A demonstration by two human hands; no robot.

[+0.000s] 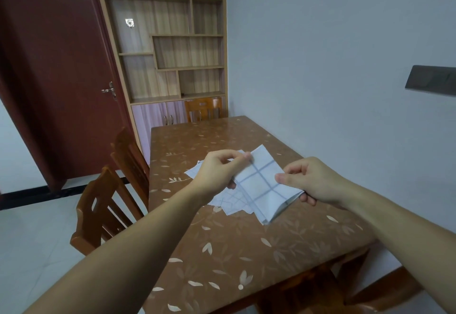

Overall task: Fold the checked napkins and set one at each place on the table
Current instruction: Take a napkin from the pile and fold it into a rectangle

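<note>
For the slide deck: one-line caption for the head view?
Both hands, left and right, hold a folded checked napkin above the napkin pile on the leaf-patterned table.

Two hands hold up a folded napkin (pixel 261 190) over a brown table (pixel 246 252). The left hand (pixel 219 173) pinches its top edge. The right hand (pixel 311 180) pinches its right side. More napkins (pixel 195 171) lie underneath.
</note>
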